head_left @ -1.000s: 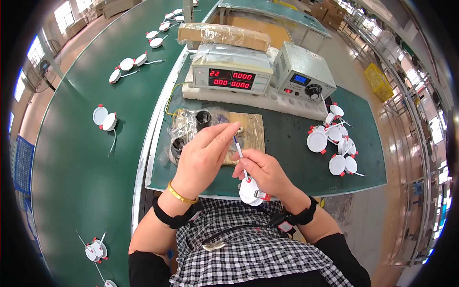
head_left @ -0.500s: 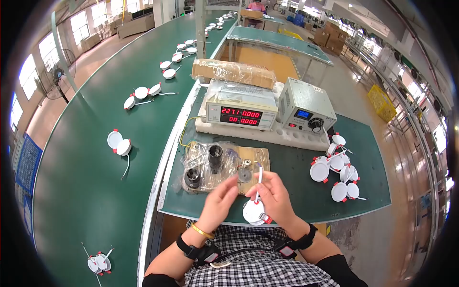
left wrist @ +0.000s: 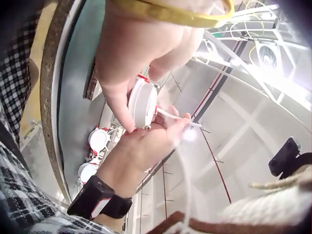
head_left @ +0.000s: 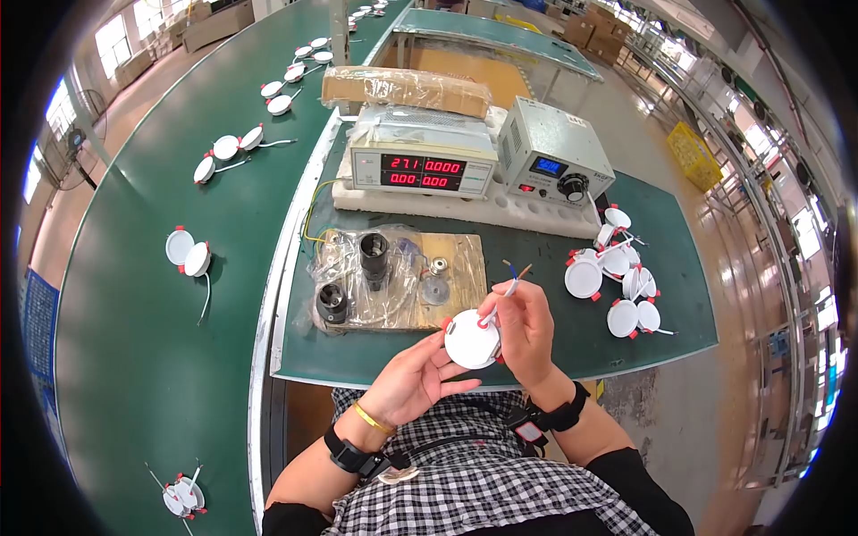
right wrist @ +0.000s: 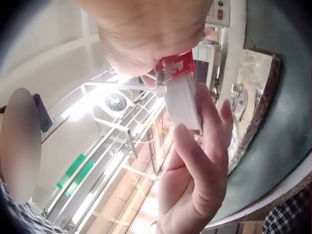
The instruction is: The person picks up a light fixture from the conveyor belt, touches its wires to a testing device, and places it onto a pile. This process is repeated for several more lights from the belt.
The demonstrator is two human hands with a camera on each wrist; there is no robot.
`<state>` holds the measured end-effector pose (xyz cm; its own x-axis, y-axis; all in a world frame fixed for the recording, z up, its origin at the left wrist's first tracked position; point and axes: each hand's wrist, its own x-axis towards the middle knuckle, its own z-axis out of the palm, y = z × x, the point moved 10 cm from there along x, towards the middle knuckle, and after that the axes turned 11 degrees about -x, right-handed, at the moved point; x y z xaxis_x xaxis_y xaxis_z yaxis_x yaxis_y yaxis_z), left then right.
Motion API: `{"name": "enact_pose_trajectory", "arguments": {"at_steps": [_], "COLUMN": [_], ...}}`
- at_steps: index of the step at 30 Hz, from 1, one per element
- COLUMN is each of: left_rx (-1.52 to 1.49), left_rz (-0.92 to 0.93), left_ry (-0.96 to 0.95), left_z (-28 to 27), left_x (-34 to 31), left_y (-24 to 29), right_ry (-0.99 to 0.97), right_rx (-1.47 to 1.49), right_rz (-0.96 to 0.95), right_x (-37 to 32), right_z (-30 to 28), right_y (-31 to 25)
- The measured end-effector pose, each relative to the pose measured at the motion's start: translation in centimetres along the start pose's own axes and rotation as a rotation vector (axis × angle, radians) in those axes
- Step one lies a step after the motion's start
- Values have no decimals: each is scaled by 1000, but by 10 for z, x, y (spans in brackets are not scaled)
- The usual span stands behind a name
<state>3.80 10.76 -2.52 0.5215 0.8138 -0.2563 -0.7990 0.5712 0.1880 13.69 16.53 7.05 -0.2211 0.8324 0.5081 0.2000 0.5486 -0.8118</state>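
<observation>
A round white downlight (head_left: 469,341) with red spring-clip ends is between both hands, above the table's front edge. My left hand (head_left: 407,384), palm up, holds its rim between thumb and fingers, as the right wrist view shows on the downlight (right wrist: 181,100). My right hand (head_left: 527,335) pinches its white cable (head_left: 489,318) close to the lamp. Bare blue and brown wire ends (head_left: 511,270) stick up past the right fingertips. In the left wrist view the downlight (left wrist: 143,102) stands edge-on between the two hands.
A plastic-wrapped wooden board (head_left: 407,308) with black sockets (head_left: 374,255) lies ahead. Behind it stand a red-digit meter (head_left: 424,170) and a grey dial box (head_left: 563,156). Several downlights (head_left: 583,279) are piled at right; more lie on the long green surface (head_left: 134,357) at left.
The left hand has come from the cable's tip, through free air, down to the lamp's rim. The lamp has risen and turned its white face up; the right hand stays at the cable.
</observation>
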Motion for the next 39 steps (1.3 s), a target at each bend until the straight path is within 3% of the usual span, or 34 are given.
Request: {"name": "enact_pose_trajectory", "arguments": {"at_steps": [3,5,11,13,16,20,25,34,39], "left_rx": [-16,318,564,572,540,400,367,236,199], "left_rz": [-48,153,273,239,126,-41,-24,38,-21], "left_ry": [-38,-10,60,57,50,37,-7,-25,-31], "left_z": [-4,-9,-8,-11,-23,-30,-30,-29,-31], "left_x": [3,4,4,8,18,29,38,39,40], "left_y": [-9,4,15,12,-1,-24,-24,-18,-20], "right_ry": [28,21,-12,-4,14,-110,-329,-321,-321], "right_rx": [-16,-26,-96,-68,-284,-609,-857,-950,-953], "right_rz": [-88,-89,15,80,212,303,355,202,207], "right_x": [-4,-3,1,3,7,13,20,27,27], "right_z": [0,3,6,5,2,8,24,37,37], "right_y": [-1,-2,-3,1,15,48,69,71,71]}}
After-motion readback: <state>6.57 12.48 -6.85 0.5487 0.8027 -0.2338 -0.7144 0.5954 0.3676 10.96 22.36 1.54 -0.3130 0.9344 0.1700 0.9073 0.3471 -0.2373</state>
